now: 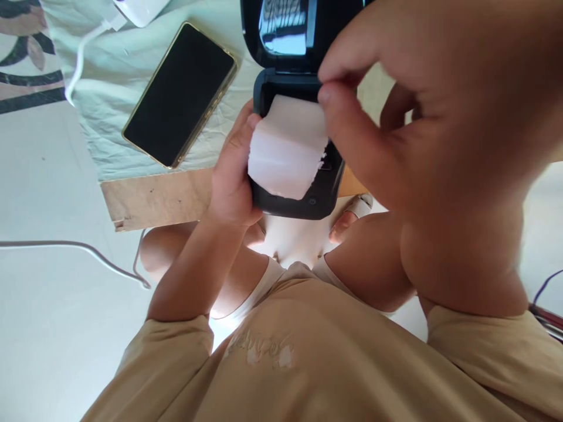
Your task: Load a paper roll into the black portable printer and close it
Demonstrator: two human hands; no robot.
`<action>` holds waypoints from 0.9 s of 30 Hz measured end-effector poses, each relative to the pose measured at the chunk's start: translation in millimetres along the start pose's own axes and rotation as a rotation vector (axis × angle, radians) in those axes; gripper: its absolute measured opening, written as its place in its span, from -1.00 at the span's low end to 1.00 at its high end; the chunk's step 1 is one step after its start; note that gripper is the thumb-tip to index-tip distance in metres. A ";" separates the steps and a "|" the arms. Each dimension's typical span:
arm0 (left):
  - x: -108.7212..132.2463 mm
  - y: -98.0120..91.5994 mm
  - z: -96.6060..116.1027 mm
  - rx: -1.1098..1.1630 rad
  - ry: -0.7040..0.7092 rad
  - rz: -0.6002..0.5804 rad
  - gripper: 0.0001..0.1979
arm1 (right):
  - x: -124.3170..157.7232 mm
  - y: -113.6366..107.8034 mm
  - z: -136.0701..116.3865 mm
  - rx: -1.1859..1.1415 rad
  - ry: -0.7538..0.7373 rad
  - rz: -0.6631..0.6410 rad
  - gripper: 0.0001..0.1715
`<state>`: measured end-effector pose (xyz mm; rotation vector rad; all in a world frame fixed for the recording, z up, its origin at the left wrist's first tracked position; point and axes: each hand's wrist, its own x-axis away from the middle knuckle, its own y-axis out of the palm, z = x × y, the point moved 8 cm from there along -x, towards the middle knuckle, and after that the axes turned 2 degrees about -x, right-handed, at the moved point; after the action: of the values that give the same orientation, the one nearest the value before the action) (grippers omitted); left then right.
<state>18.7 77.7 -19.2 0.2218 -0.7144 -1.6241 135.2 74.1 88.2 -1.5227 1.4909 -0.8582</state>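
Observation:
A small black printer [314, 193] with its lid [285, 29] swung open rests at the edge of a low wooden board [153, 199]. A strip of white paper [285, 146] with a torn end curls out of it toward me. My left hand [233, 170] is wrapped round the printer's left side, thumb against the paper. My right hand [396, 111] is close to the camera, thumb and forefinger pinched at the paper's upper right corner.
A dark smartphone [180, 94] lies on a pale green cloth [109, 70] left of the printer. A white charger [141, 9] and its cable [79, 64] sit at the top. Another white cable [88, 252] crosses the floor. My knees and beige shirt fill the bottom.

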 end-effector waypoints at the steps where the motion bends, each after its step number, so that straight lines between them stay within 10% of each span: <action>1: -0.3 1.2 -0.3 -0.021 0.013 -0.028 -0.78 | 0.3 5.0 -0.2 0.128 -0.009 -0.024 -0.68; 7: -3.2 8.0 -0.1 -0.195 0.089 -0.286 -0.66 | 2.3 19.3 6.0 0.320 0.019 -0.103 -0.65; 17: 0.6 20.7 -0.7 -0.262 0.122 -0.250 -0.71 | 9.4 32.1 20.1 0.255 -0.033 -0.208 -0.75; 27: -2.5 17.7 1.5 -0.221 0.180 -0.276 -0.68 | 15.0 0.3 35.2 -0.546 0.033 -0.112 -0.73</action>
<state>33.1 80.1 -8.7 0.3113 -0.3740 -1.9027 167.7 62.5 71.6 -2.0066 1.7701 -0.5599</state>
